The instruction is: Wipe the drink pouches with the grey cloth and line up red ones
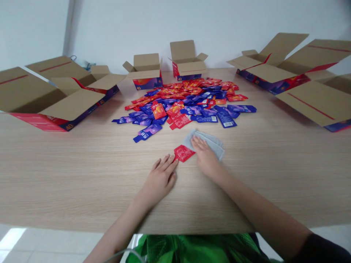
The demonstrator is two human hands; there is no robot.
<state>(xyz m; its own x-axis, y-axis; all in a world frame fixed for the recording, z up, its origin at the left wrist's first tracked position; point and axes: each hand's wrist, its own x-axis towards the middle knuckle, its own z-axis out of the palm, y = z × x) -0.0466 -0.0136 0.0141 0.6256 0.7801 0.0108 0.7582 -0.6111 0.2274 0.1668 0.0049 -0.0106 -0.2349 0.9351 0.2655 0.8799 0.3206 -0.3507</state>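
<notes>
Wiping a red sachet with a cloth, as I read it

At the far left, I see large open cartons on the counter. Right of them, smaller cartons stand behind a heap of red and blue-purple sachets. On the near side of that heap, I have the left hand palm down, its fingers extended and grasping nothing, their tips touching the red sachet's tab. The sachet lies flat between the hands, apart from the heap, its right end under the grey folded cloth. The right hand lies over the cloth with fingers stretched forward; its thumb is hidden, so I cannot tell whether it pinches the fabric. More open cartons sit at the right.

I judge that the next move calls for a steady left fingertip on the tab and light, even cloth pressure, or the sachet could skid.
</notes>
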